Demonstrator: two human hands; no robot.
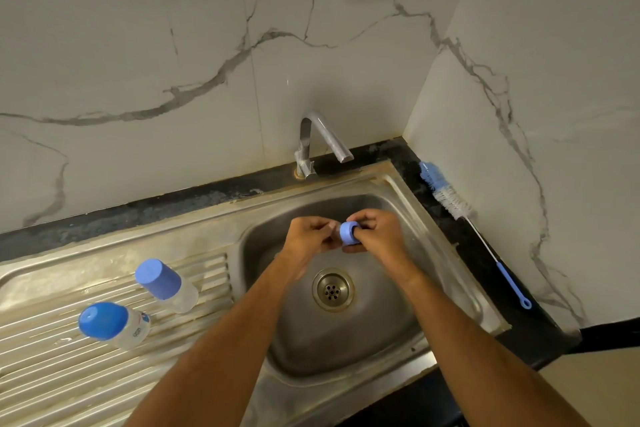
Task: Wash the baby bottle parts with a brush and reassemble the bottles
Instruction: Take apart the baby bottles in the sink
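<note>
Together, both hands point(311, 236) point(375, 232) grip a blue ring point(349, 233) over the sink point(398, 191).

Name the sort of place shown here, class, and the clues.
Most likely a home kitchen: a steel sink with a ribbed draining board, a tap against marble-look wall tiles, and a dark counter.

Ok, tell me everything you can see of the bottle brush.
The bottle brush lies flat on the dark counter right of the sink, along the wall. Its bristle head, blue at the tip and white below, points toward the back corner. A thin white wire stem runs to a blue plastic handle ending in a loop. Neither hand touches it.
</note>
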